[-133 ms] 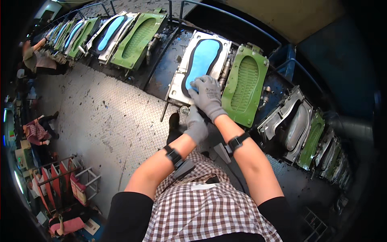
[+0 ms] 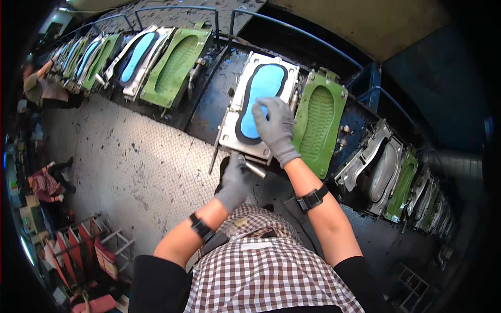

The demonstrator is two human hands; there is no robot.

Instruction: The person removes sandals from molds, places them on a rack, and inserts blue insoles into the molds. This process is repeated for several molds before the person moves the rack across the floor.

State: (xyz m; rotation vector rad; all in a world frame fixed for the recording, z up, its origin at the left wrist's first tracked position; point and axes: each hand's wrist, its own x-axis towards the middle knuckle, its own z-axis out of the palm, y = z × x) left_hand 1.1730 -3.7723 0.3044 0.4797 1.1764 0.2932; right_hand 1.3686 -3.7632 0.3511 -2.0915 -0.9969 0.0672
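Pressing down on the blue sole insert (image 2: 259, 99), the right hand (image 2: 274, 128) lies flat in its grey glove, fingers (image 2: 261, 110) spread and curled lightly over the insert's lower half, gripping nothing; against the frame a tenth of a second ago it sits in nearly the same spot, so the pressing or smoothing goes on without a new step begun. Insert: seated in the black-rimmed cavity of the open metal mould (image 2: 245, 130), directly beneath those fingers. Left hand (image 2: 235, 180): gloved, closed around the metal handle (image 2: 254, 169) at the mould's near edge, just below the right fingers; position unchanged too. Green mould lid (image 2: 318, 122): hinged open, treaded, just to the right of the right fingers. Further moulds (image 2: 156, 60): same kind, ranged in a row up and left of the fingers, others down to the right. Floor (image 2: 125, 156): chequer steel plate, spattered dark, left of the left hand. Another person (image 2: 44, 86) stands far left; red racks (image 2: 78, 250) are at lower left.
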